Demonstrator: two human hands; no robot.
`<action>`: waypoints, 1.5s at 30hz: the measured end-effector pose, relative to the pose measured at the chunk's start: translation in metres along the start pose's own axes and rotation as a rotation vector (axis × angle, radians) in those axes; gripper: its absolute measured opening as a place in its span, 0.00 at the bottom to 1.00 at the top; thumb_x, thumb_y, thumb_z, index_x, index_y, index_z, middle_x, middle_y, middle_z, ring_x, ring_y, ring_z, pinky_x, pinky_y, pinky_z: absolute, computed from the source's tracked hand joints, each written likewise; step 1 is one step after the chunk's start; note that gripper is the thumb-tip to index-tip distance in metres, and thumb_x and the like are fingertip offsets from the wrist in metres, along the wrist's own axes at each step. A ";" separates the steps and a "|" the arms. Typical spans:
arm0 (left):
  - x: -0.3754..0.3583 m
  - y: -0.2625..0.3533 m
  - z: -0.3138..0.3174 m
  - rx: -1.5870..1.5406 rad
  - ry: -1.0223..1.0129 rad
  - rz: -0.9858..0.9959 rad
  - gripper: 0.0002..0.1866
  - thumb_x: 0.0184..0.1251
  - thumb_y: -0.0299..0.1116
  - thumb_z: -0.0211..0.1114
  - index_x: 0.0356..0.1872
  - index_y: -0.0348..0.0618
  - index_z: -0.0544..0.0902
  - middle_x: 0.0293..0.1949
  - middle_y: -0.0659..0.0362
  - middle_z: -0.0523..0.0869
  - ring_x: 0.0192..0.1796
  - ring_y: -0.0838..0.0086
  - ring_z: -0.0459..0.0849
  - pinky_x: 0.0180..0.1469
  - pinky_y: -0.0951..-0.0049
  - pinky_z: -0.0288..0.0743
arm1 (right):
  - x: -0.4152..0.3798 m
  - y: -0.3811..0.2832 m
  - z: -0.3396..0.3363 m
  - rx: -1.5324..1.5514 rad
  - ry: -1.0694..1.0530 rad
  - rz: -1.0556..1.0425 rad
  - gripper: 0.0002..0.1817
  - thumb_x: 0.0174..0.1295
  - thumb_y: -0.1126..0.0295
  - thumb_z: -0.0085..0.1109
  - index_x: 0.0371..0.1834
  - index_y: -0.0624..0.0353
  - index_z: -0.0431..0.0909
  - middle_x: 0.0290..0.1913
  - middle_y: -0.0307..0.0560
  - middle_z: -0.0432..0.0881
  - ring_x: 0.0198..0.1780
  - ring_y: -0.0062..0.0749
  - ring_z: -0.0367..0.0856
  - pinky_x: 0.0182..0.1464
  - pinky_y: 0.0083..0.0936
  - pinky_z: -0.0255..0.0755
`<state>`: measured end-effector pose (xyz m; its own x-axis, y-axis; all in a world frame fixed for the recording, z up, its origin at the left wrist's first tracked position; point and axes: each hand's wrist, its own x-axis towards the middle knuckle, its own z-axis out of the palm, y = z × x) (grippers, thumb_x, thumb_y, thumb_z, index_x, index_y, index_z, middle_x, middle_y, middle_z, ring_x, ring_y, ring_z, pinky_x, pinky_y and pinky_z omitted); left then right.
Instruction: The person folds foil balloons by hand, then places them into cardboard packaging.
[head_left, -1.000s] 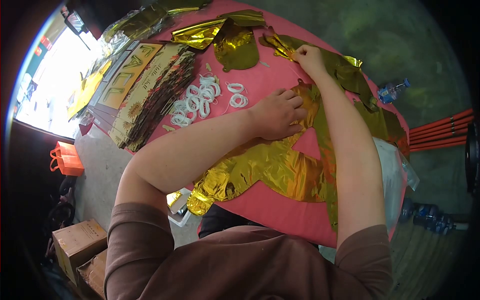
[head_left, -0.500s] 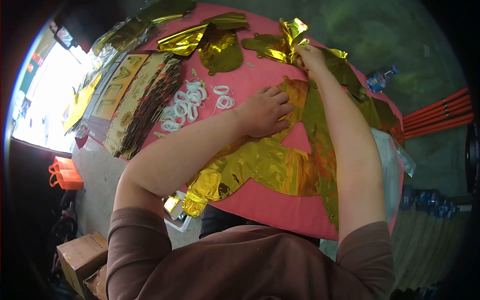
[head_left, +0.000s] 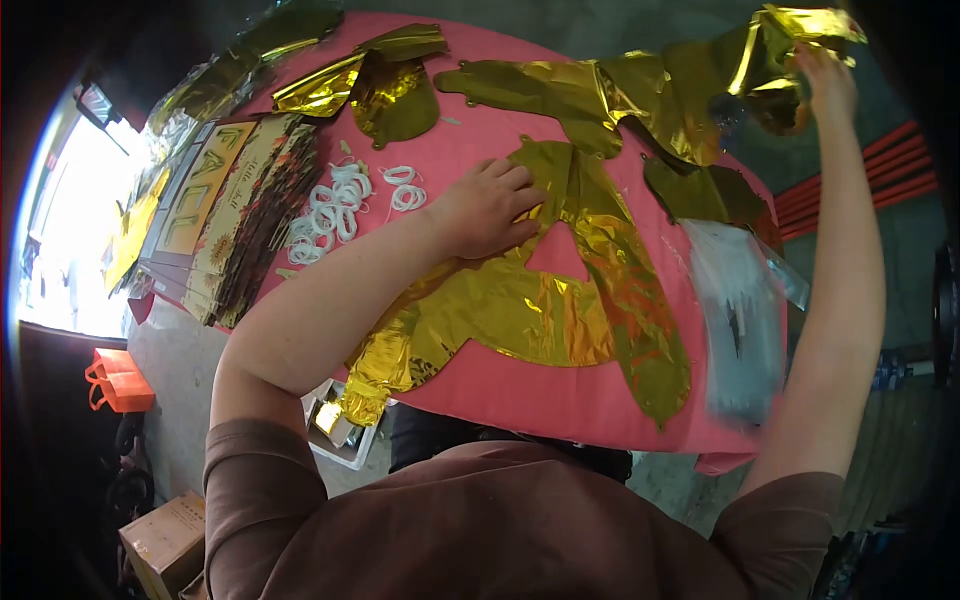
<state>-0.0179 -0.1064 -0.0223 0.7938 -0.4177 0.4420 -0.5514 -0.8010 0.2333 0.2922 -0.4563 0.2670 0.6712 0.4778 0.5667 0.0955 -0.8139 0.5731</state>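
Note:
A flat gold foil letter balloon point(head_left: 520, 305) with a triangular cut-out lies on the pink tablecloth before me. My left hand point(head_left: 490, 210) rests palm down on its upper left part, fingers slightly bent and apart. Far to the upper right, my right hand point(head_left: 828, 85) grips the crumpled end of another gold foil balloon point(head_left: 685, 95). That balloon stretches leftward from the hand, its left end lying on the cloth near the table's far side. The right fingertips are partly hidden by folded foil.
White string coils point(head_left: 340, 205) lie left of my left hand, beside a stack of printed FALL cards point(head_left: 235, 205). More gold foil pieces point(head_left: 395, 95) lie at the back left. A clear plastic bag point(head_left: 735, 330) sits at the right edge; orange poles point(head_left: 850, 185) are beyond.
My right hand has moved up and right, drawing the gripped foil balloon out long and off the lower letter balloon. My left hand stays on the letter balloon. The view has shifted slightly.

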 end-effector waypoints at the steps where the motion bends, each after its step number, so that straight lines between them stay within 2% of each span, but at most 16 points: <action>1: 0.000 0.000 0.000 -0.001 -0.001 0.007 0.18 0.61 0.44 0.57 0.48 0.46 0.77 0.43 0.55 0.75 0.52 0.61 0.72 0.57 0.61 0.65 | 0.000 0.022 -0.009 -0.691 0.013 -0.149 0.26 0.65 0.79 0.41 0.68 0.54 0.57 0.67 0.49 0.62 0.65 0.43 0.66 0.62 0.29 0.67; 3: 0.001 -0.001 0.000 -0.011 -0.002 0.002 0.18 0.61 0.44 0.57 0.48 0.46 0.77 0.43 0.55 0.75 0.52 0.61 0.72 0.57 0.62 0.65 | 0.000 0.041 -0.033 -0.859 -0.055 -0.082 0.29 0.65 0.80 0.39 0.70 0.45 0.56 0.70 0.43 0.58 0.66 0.41 0.64 0.64 0.27 0.64; 7: 0.000 0.000 0.001 -0.023 0.009 0.006 0.18 0.61 0.43 0.57 0.48 0.46 0.77 0.44 0.55 0.76 0.52 0.61 0.71 0.57 0.61 0.65 | 0.007 0.068 -0.078 -2.793 0.302 0.528 0.19 0.67 0.74 0.38 0.61 0.64 0.59 0.61 0.56 0.65 0.60 0.47 0.67 0.61 0.36 0.65; 9: 0.000 0.000 0.000 -0.025 0.020 0.002 0.18 0.61 0.43 0.57 0.48 0.45 0.77 0.44 0.56 0.76 0.52 0.61 0.71 0.57 0.61 0.65 | -0.037 -0.007 -0.144 -3.736 -0.626 -0.293 0.14 0.63 0.74 0.43 0.52 0.62 0.63 0.48 0.55 0.72 0.47 0.48 0.76 0.47 0.41 0.73; 10: 0.000 0.001 -0.001 -0.024 0.020 0.003 0.18 0.61 0.43 0.57 0.48 0.45 0.77 0.44 0.56 0.76 0.52 0.61 0.71 0.57 0.61 0.65 | -0.055 -0.035 -0.163 -3.828 -0.770 -0.623 0.12 0.61 0.74 0.46 0.48 0.60 0.65 0.42 0.55 0.76 0.40 0.48 0.80 0.41 0.44 0.77; 11: 0.000 0.000 0.000 -0.025 0.023 0.004 0.18 0.61 0.42 0.57 0.48 0.45 0.77 0.44 0.55 0.76 0.52 0.60 0.72 0.57 0.61 0.65 | -0.062 -0.042 -0.163 -3.948 -0.660 -0.681 0.14 0.64 0.73 0.43 0.52 0.63 0.64 0.47 0.57 0.73 0.47 0.49 0.76 0.49 0.42 0.72; 14: 0.000 -0.001 -0.001 -0.031 0.024 -0.001 0.17 0.60 0.42 0.58 0.48 0.45 0.78 0.44 0.55 0.76 0.52 0.60 0.72 0.56 0.61 0.66 | -0.089 -0.045 -0.147 -4.116 -0.353 -0.470 0.20 0.71 0.72 0.36 0.63 0.73 0.60 0.65 0.61 0.64 0.67 0.50 0.62 0.72 0.38 0.55; 22: -0.001 -0.002 0.000 -0.045 0.034 0.019 0.18 0.61 0.41 0.58 0.49 0.46 0.78 0.44 0.55 0.76 0.52 0.60 0.72 0.57 0.61 0.65 | -0.105 0.032 -0.140 -3.724 -0.860 -1.173 0.21 0.67 0.74 0.41 0.62 0.71 0.61 0.66 0.62 0.62 0.69 0.54 0.57 0.73 0.42 0.51; 23: -0.001 -0.001 -0.003 -0.044 -0.010 0.014 0.19 0.62 0.41 0.58 0.52 0.44 0.76 0.47 0.54 0.75 0.53 0.58 0.72 0.57 0.61 0.65 | -0.103 0.060 -0.131 -3.705 -0.857 -1.088 0.21 0.67 0.74 0.39 0.63 0.71 0.60 0.66 0.61 0.61 0.69 0.53 0.57 0.73 0.41 0.51; 25: 0.000 0.001 -0.006 -0.045 -0.055 0.008 0.21 0.63 0.40 0.57 0.55 0.43 0.74 0.50 0.52 0.74 0.54 0.56 0.71 0.58 0.61 0.65 | -0.097 0.126 -0.104 -3.787 -0.592 -0.394 0.22 0.68 0.74 0.35 0.65 0.70 0.58 0.68 0.61 0.59 0.70 0.51 0.57 0.73 0.39 0.51; 28: 0.000 0.003 -0.008 -0.019 -0.079 -0.006 0.21 0.64 0.40 0.57 0.56 0.42 0.74 0.51 0.52 0.74 0.54 0.56 0.71 0.58 0.61 0.65 | -0.074 0.209 -0.065 -3.336 0.450 1.376 0.23 0.69 0.74 0.30 0.67 0.68 0.54 0.69 0.59 0.56 0.70 0.47 0.57 0.73 0.36 0.51; 33: -0.001 0.000 -0.003 -0.058 0.001 0.004 0.19 0.61 0.41 0.58 0.51 0.45 0.76 0.46 0.55 0.75 0.53 0.59 0.71 0.57 0.61 0.64 | -0.096 0.103 -0.132 -3.910 -0.368 -0.106 0.23 0.69 0.74 0.35 0.66 0.70 0.56 0.69 0.62 0.56 0.70 0.50 0.56 0.73 0.36 0.53; 35: -0.001 0.000 -0.002 -0.056 0.003 0.006 0.19 0.61 0.41 0.58 0.51 0.45 0.77 0.46 0.55 0.75 0.53 0.59 0.71 0.57 0.61 0.64 | -0.099 0.048 -0.151 -3.926 -0.468 -0.503 0.22 0.69 0.74 0.37 0.65 0.71 0.57 0.69 0.63 0.56 0.70 0.50 0.56 0.72 0.36 0.53; 39: 0.000 0.001 -0.008 -0.041 -0.062 0.013 0.20 0.64 0.40 0.56 0.54 0.41 0.74 0.51 0.52 0.74 0.54 0.56 0.71 0.58 0.60 0.65 | -0.102 -0.036 -0.174 -3.905 -0.387 -0.955 0.22 0.69 0.74 0.41 0.64 0.72 0.58 0.69 0.65 0.55 0.70 0.52 0.55 0.72 0.37 0.54; 43: 0.000 0.001 -0.009 -0.046 -0.061 0.004 0.20 0.64 0.40 0.56 0.54 0.41 0.74 0.51 0.52 0.74 0.54 0.56 0.71 0.58 0.60 0.65 | -0.101 -0.071 -0.171 -3.945 -0.305 -0.846 0.19 0.70 0.73 0.38 0.62 0.70 0.61 0.64 0.62 0.65 0.68 0.52 0.60 0.70 0.39 0.57; 45: 0.000 0.001 -0.009 -0.056 -0.079 -0.002 0.21 0.64 0.41 0.56 0.54 0.41 0.75 0.51 0.52 0.74 0.54 0.55 0.71 0.58 0.60 0.65 | -0.112 -0.091 -0.187 -3.863 -0.503 -0.904 0.14 0.69 0.72 0.42 0.54 0.65 0.66 0.53 0.54 0.74 0.58 0.44 0.73 0.58 0.36 0.70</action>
<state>-0.0211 -0.1036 -0.0140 0.8115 -0.4500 0.3726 -0.5613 -0.7777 0.2832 0.0709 -0.3744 0.2618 0.8281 0.0344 0.5596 0.5317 0.2683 -0.8033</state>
